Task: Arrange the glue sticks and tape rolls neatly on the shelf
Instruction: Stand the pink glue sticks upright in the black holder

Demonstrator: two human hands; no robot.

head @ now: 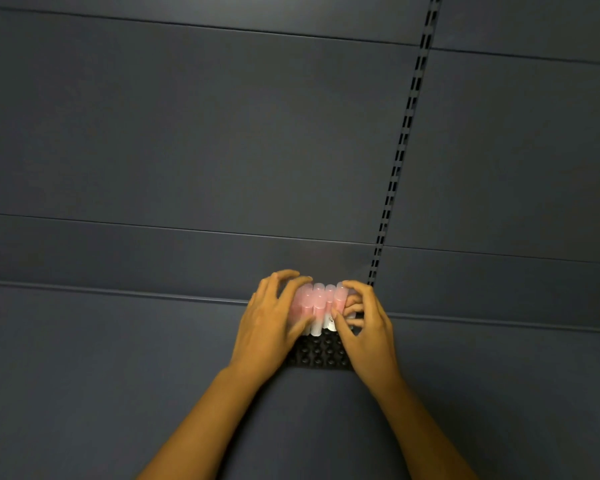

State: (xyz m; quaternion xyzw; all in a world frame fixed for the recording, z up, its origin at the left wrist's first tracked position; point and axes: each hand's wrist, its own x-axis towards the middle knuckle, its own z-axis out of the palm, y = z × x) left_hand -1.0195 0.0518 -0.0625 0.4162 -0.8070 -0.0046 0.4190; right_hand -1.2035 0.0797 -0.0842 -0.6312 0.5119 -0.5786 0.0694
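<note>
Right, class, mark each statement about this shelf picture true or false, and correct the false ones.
1. Both hands touch the glue sticks. True.
2. The glue sticks lie flat. False: they stand upright, side by side.
3. The left hand is on the left side of the cluster, the right hand on the right. True.
4. The black studded tray sits behind the sticks. False: it shows in front, between the wrists.
5. A tape roll is in view. False: none shows.

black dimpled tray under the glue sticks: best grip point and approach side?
Judging by pose: take the dimpled tray by its bare near edge, coming from the front. Glue sticks stand on its far part, flanked by the left hand and right hand.
</note>
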